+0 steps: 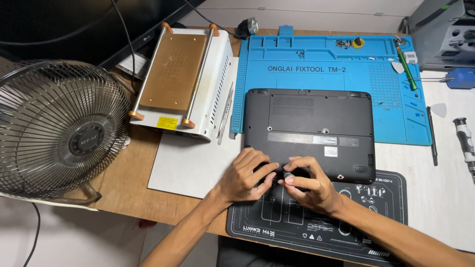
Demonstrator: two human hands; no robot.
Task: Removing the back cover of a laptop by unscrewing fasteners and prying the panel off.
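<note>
Your left hand (246, 174) and right hand (308, 182) meet at the near edge of the black laptop (309, 129), which lies base-up with its long axis running 9 to 3 o'clock across the bench.

Fingers: your right thumb and forefinger are pinched on a small pale, round part (289, 177), too small to identify. Your left fingers are curled, their tips touching the laptop base just beside that part at its 9 o'clock. Whether they grip anything cannot be told.

Relation: the small part sits at the laptop's 6 o'clock edge, between the two hands. The right hand holds it; the left is alongside, touching the casing only.

Surroundings: the laptop's far half rests on a blue silicone repair mat (331, 69), its near edge over a black work mat (376, 198). At 10 o'clock from the laptop stands a white heating-plate unit (180, 79); a wire-caged fan (62, 128) sits at 9 o'clock. A screwdriver (465, 141) lies well apart at 3 o'clock.
</note>
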